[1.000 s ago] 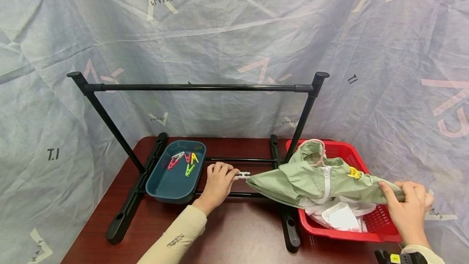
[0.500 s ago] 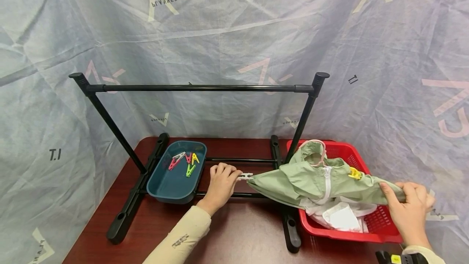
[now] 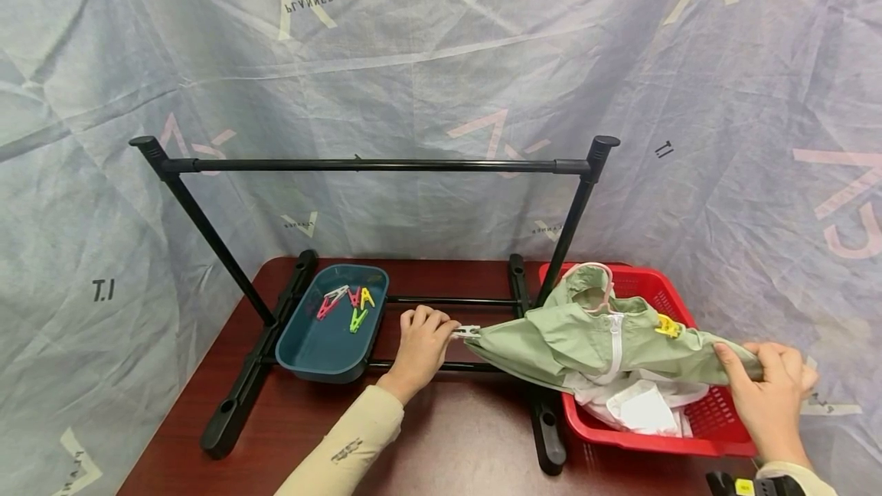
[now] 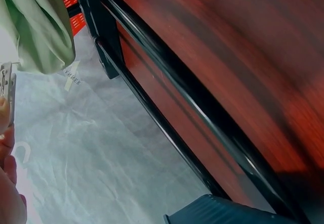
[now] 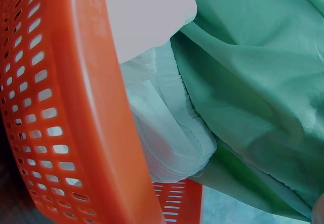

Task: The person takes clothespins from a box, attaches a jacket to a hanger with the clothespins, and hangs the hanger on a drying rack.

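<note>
A light green zip jacket [image 3: 572, 343] on a pink hanger [image 3: 609, 282] lies stretched across the red basket. My left hand [image 3: 422, 347] pinches a white clothespin [image 3: 466, 332], whose tip meets the jacket's left end in the head view. The left wrist view shows this clothespin [image 4: 7, 85] close beside the green cloth [image 4: 38, 27]. At the other end, my right hand [image 3: 772, 393] grips the jacket's sleeve, thumb on top. A yellow clothespin [image 3: 667, 326] sits on the jacket right of the zipper. Only a fingertip of the right hand appears in the right wrist view.
A dark blue tray [image 3: 320, 350] holds several coloured clothespins. The black rack [image 3: 386, 165] stands over the table, its lower bars running between tray and basket. White clothes [image 3: 644, 408] lie in the red basket [image 3: 717, 419] beneath the jacket.
My left hand has moved slightly right with the white clothespin, bringing its tip onto the jacket's left end. The right hand and jacket look nearly unmoved.
</note>
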### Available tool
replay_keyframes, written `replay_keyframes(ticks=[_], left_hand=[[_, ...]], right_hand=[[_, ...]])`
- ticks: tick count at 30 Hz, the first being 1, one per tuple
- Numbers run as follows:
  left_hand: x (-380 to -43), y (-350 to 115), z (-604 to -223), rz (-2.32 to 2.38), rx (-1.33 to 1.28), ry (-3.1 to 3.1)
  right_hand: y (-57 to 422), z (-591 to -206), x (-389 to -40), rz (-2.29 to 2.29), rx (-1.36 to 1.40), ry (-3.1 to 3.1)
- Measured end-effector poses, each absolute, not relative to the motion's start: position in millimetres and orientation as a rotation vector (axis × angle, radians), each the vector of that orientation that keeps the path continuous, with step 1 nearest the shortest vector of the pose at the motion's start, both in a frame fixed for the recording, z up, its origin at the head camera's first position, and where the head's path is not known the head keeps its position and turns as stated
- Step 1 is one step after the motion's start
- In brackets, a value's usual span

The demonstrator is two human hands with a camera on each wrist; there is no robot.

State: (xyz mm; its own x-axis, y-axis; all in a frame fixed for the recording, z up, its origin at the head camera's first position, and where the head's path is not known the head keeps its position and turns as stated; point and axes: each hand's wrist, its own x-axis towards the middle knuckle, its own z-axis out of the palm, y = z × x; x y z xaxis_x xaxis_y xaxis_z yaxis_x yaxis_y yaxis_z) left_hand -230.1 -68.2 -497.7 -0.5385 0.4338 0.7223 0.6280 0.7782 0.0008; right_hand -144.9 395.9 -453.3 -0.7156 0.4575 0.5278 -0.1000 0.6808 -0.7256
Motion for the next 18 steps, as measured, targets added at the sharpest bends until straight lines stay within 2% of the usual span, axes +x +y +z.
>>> replay_keyframes(ticks=[18], left_hand=[[-234.4,-60.3,-496.2,-0.350,-0.783,-2.197]], right_hand=[[397.3,-454.1,-144.9,1.007,-0.312,-2.184]])
